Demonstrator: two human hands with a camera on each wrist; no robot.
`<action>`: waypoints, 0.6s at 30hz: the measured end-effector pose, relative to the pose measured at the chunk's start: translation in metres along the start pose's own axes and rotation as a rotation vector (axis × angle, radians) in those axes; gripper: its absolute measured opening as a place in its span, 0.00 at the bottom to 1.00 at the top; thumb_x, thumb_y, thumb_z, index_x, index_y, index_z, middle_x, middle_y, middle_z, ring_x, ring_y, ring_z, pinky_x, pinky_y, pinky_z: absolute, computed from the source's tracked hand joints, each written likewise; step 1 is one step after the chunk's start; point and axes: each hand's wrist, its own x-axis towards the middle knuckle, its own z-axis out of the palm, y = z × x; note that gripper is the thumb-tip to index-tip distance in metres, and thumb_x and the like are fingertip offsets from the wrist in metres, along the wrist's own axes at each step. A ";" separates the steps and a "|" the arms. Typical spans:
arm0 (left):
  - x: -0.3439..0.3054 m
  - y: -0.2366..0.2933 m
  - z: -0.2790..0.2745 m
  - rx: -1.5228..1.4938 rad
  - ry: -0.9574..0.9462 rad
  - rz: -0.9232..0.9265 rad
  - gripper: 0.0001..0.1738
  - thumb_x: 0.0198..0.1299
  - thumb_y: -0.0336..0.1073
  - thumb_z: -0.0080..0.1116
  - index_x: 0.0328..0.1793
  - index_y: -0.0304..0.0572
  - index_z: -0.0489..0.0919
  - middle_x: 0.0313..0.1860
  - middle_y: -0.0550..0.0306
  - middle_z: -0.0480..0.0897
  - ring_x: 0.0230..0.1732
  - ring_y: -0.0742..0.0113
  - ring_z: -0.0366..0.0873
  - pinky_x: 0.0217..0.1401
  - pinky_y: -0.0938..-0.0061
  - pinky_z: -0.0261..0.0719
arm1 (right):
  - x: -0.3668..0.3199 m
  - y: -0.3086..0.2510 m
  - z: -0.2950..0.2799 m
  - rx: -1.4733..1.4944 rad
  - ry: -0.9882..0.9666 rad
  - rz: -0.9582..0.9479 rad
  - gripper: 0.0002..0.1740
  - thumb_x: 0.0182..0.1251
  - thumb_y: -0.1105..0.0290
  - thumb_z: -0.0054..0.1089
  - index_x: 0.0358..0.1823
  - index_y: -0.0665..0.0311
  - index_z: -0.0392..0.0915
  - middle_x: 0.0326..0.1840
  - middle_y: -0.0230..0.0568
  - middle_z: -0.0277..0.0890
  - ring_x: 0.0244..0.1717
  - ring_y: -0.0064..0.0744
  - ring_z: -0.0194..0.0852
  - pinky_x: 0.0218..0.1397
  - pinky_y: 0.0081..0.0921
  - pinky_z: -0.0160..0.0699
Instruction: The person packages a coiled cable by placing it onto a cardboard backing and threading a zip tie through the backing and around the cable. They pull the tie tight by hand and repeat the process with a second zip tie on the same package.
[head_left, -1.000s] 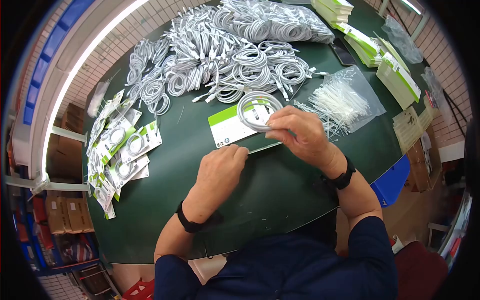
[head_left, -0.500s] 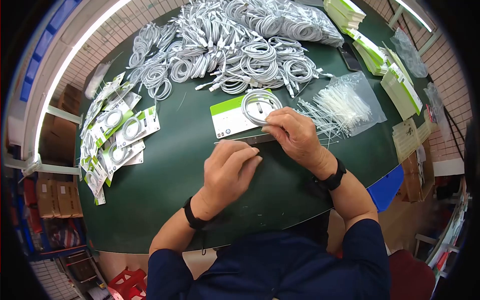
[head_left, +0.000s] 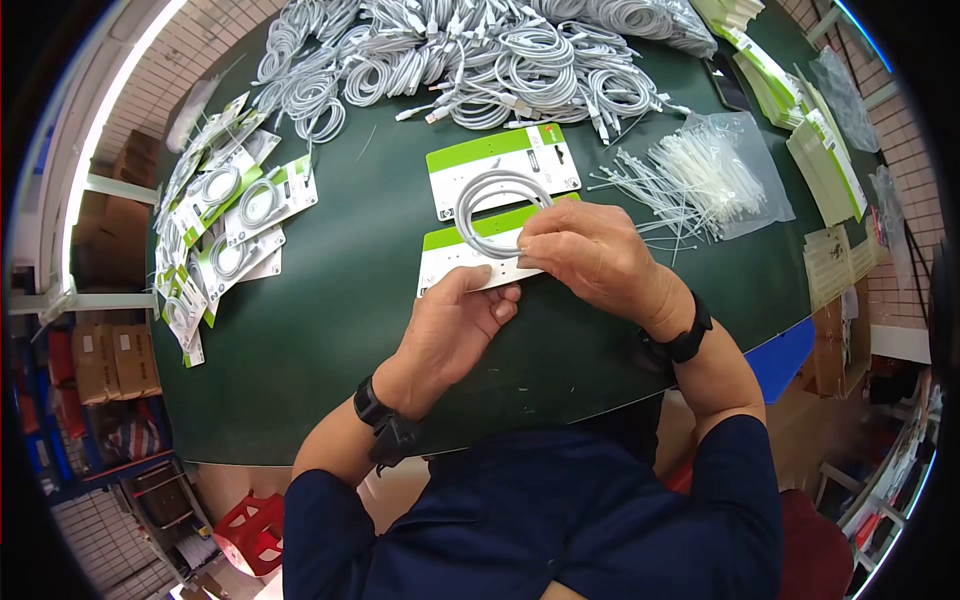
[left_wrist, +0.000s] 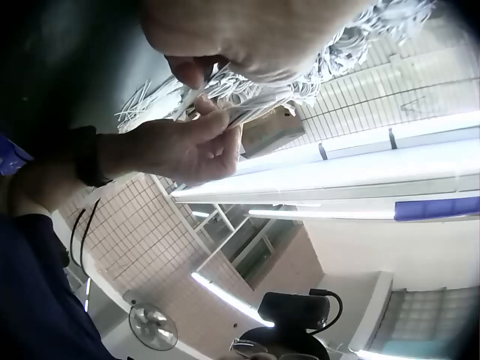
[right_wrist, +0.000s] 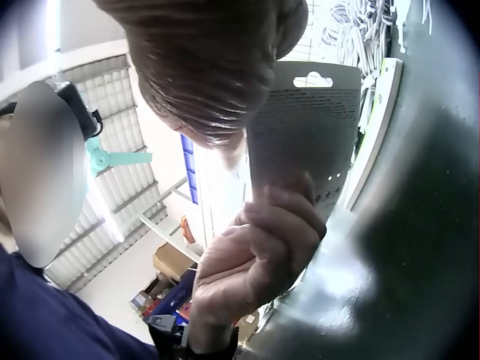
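In the head view my right hand (head_left: pixel 600 255) pinches a coiled grey cable (head_left: pixel 465 215) at its lower right edge. My left hand (head_left: pixel 450 325), palm partly turned up, grips the lower edge of a green-and-white packaging card (head_left: pixel 440 262), thumb on its face and fingers underneath. The coil overlaps this card and a second packaging card (head_left: pixel 447 195) lying just behind it on the table. From the right wrist view the held card's printed back (right_wrist: pixel 307 124) shows, with a hanging slot near its top and the left hand (right_wrist: pixel 259 247) below.
A heap of coiled cables (head_left: pixel 535 60) spreads across the back of the dark green table (head_left: pixel 340 390). Carded cables (head_left: pixel 230 215) pile at left. White cable ties (head_left: pixel 710 180) lie on a plastic bag at right, near card stacks (head_left: pixel 825 165) and a phone (head_left: pixel 727 82).
My left hand has turned from palm down to partly palm up, and the card it grips has tilted to show its face. The right hand still pinches the coil. The head view has shifted.
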 end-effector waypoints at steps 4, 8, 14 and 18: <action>0.007 -0.001 0.011 0.179 -0.017 0.136 0.17 0.72 0.27 0.52 0.64 0.29 0.76 0.51 0.48 0.85 0.42 0.61 0.82 0.44 0.68 0.81 | 0.007 -0.001 -0.013 0.017 -0.022 0.059 0.15 0.54 0.80 0.79 0.41 0.64 0.83 0.39 0.43 0.86 0.37 0.43 0.87 0.36 0.33 0.86; 0.021 0.002 0.015 0.304 -0.110 0.205 0.16 0.72 0.27 0.52 0.62 0.29 0.78 0.48 0.49 0.87 0.41 0.63 0.83 0.45 0.69 0.82 | 0.009 0.001 -0.017 -0.103 -0.031 0.068 0.13 0.55 0.76 0.80 0.40 0.61 0.84 0.39 0.37 0.86 0.36 0.41 0.83 0.38 0.34 0.81; 0.038 0.004 0.012 0.441 -0.180 0.335 0.17 0.71 0.29 0.52 0.62 0.32 0.80 0.48 0.51 0.88 0.42 0.67 0.84 0.45 0.73 0.81 | 0.006 0.007 -0.013 -0.184 -0.026 0.098 0.17 0.53 0.74 0.81 0.45 0.56 0.89 0.39 0.32 0.85 0.39 0.39 0.78 0.42 0.35 0.78; 0.042 0.004 0.003 0.541 -0.194 0.336 0.17 0.71 0.32 0.55 0.62 0.33 0.80 0.48 0.52 0.88 0.41 0.68 0.84 0.44 0.75 0.80 | 0.002 0.011 -0.005 -0.156 -0.040 0.138 0.18 0.52 0.75 0.81 0.46 0.57 0.90 0.39 0.31 0.84 0.40 0.38 0.78 0.43 0.34 0.79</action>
